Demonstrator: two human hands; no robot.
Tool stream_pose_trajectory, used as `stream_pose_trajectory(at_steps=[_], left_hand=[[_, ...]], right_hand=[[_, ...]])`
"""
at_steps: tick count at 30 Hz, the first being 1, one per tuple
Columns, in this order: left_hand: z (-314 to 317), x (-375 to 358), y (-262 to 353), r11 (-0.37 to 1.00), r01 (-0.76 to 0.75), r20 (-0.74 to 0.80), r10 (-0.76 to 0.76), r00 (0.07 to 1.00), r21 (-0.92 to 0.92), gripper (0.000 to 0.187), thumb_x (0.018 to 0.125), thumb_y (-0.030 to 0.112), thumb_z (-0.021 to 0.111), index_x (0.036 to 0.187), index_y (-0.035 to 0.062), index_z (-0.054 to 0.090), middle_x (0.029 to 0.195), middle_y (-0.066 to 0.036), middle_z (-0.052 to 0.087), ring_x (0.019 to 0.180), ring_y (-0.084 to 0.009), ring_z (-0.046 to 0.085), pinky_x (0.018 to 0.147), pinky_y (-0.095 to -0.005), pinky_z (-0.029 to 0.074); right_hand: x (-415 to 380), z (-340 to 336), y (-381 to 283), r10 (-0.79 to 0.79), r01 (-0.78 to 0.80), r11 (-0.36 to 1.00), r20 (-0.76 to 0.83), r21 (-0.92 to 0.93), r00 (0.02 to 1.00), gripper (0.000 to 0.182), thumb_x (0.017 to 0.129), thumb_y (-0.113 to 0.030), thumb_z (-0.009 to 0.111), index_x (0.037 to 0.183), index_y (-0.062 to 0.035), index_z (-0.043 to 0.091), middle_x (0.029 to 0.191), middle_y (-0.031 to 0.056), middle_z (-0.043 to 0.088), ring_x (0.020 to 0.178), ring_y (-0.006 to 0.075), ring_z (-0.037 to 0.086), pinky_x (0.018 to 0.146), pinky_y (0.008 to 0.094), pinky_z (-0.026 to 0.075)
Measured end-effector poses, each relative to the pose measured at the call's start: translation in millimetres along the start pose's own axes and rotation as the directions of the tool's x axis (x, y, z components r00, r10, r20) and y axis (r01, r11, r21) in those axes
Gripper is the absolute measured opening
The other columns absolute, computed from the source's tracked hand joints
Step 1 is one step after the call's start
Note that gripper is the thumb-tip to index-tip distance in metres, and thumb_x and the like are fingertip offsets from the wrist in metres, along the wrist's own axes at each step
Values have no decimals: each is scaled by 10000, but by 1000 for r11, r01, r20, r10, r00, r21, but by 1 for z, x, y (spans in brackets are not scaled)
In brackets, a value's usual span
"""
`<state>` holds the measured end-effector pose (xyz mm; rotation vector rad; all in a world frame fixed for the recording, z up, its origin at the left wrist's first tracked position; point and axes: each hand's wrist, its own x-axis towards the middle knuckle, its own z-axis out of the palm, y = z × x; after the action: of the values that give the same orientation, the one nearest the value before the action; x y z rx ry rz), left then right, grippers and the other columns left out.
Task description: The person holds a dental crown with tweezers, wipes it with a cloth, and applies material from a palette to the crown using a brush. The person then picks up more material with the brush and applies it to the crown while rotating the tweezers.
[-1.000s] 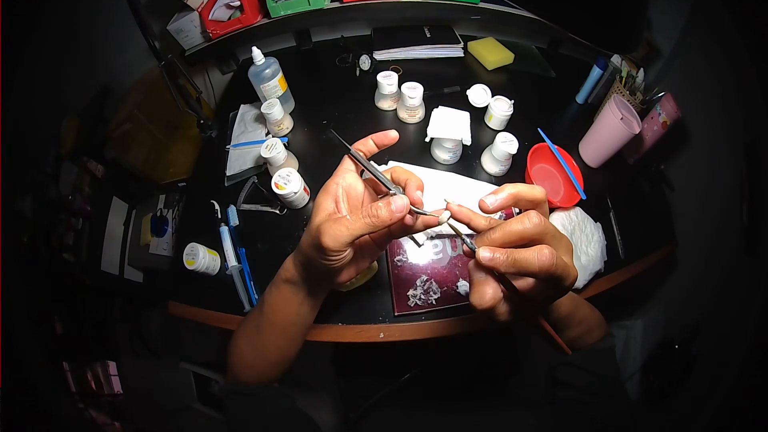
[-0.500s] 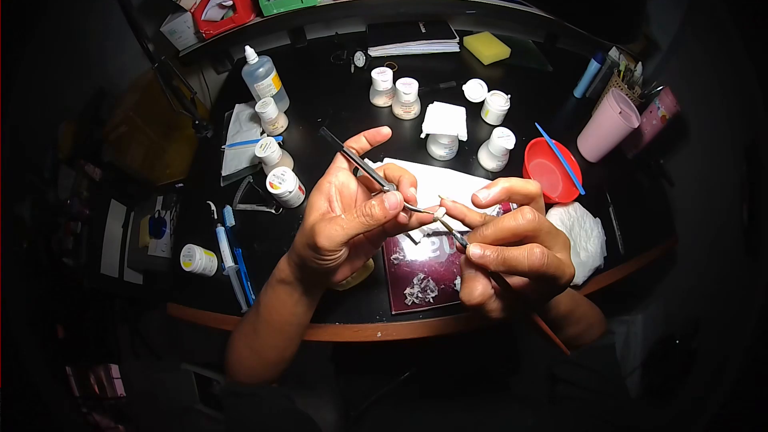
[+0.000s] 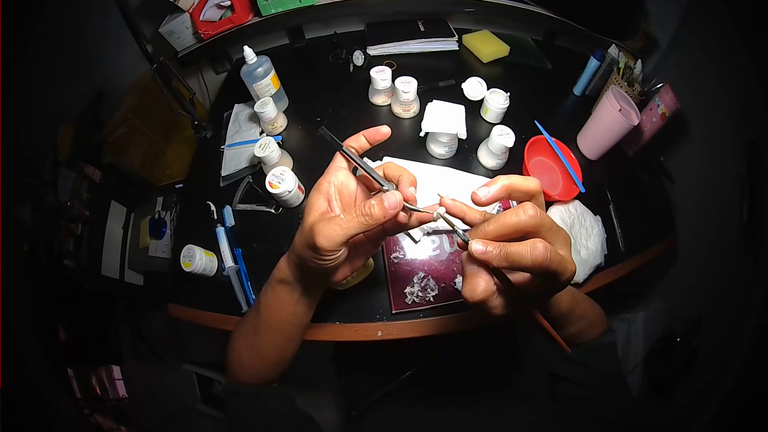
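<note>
Between the thumb and fingers of my left hand (image 3: 340,220) is a pair of dark-handled tweezers (image 3: 362,165). Their thin metal tips hold a small white piece, like a tooth crown (image 3: 439,214). My right hand (image 3: 524,244) grips a fine brush (image 3: 459,234) with a reddish-brown handle, its tip at the white piece. One right fingertip is close beside that piece. Beneath both hands are white paper (image 3: 424,176) and a glossy purple pad (image 3: 404,280) bearing a crumpled scrap (image 3: 420,289).
Several white-capped jars (image 3: 406,98) stand around, one topped with folded tissue (image 3: 443,118). At the right are a red bowl (image 3: 552,168) with a blue stick (image 3: 560,156), a crumpled tissue (image 3: 580,240) and a pink cup (image 3: 608,124). A squeeze bottle (image 3: 264,80) stands at left.
The brush tip has shifted slightly against the small white piece, with my right hand moving very little. My left hand and the tweezers stay nearly still.
</note>
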<state>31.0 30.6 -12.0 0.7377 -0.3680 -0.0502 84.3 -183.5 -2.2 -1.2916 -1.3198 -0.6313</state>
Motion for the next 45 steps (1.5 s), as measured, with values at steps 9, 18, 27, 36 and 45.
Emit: stream_pose_trajectory(at_steps=[9,18,27,36,45], left_hand=[[21,1,-6,470,-374,66,550,833,800,667,940,-112,647,1466,0,253,1000,-159,650,934,-191,698,948,-339,594],[28,-12,-12,-21,-372,315,575,755,928,647,861,-95,774,1366,-50,372,986,-179,730,981,-237,750,907,-322,608],[19,-9,-22,-113,-449,411,639,650,887,551,807,-32,857,1228,-69,504,989,-201,740,870,-253,783,743,-307,656],[19,-6,-26,-163,-513,485,644,592,843,564,791,-81,845,1231,-70,492,978,-209,737,859,-264,783,708,-318,666],[24,-13,-23,-120,-357,347,640,686,926,688,768,-80,866,1301,-92,432,969,-218,744,876,-241,781,750,-314,660]], right_hand=[[-6,1,5,244,-189,945,-188,267,951,232,739,76,615,965,26,623,843,112,651,1085,305,569,919,456,639],[-4,7,10,193,-187,981,-140,58,971,208,730,93,637,924,18,648,800,85,649,945,280,618,873,394,615],[-6,16,14,189,-187,982,-131,25,973,213,738,100,683,923,7,632,781,93,645,930,278,627,846,394,613],[-4,15,11,151,-152,988,-70,0,986,238,770,99,668,952,-23,575,793,86,630,897,252,596,880,424,550],[-5,9,-9,107,-105,993,41,-60,993,278,668,26,772,905,-78,669,842,46,694,924,256,588,814,394,658]])
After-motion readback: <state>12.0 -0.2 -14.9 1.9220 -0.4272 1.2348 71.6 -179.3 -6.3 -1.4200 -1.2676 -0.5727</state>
